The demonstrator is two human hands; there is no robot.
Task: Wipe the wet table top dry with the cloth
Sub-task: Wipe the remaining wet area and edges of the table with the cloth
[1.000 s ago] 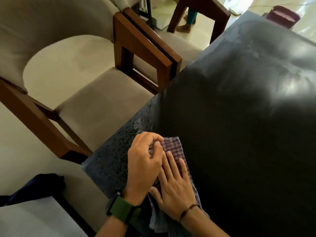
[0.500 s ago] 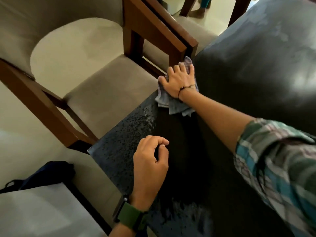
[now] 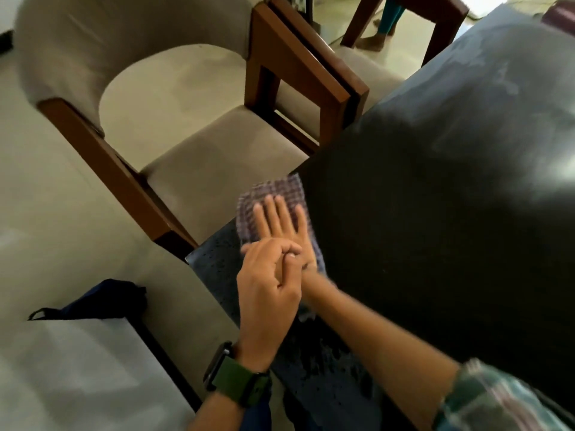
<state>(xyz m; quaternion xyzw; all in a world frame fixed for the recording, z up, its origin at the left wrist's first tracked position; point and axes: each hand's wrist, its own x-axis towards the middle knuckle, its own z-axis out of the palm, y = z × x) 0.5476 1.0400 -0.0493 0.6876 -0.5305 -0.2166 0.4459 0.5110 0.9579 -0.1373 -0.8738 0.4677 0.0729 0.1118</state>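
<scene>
The right hand (image 3: pixel 281 231) lies flat with straight fingers pressing the checked cloth (image 3: pixel 273 200) onto the dark desk (image 3: pixel 435 213) at its left edge; its grip is released, nothing pinched. The left hand (image 3: pixel 267 284) sits just nearer, overlapping the right wrist, fingers loosely curled and holding nothing. Water beads (image 3: pixel 217 259) speckle the desk left of and nearer than the cloth. Beyond the cloth, close against the desk edge, stands a cushioned wooden chair (image 3: pixel 217 144). A green watch strap (image 3: pixel 239 384) circles the left wrist.
</scene>
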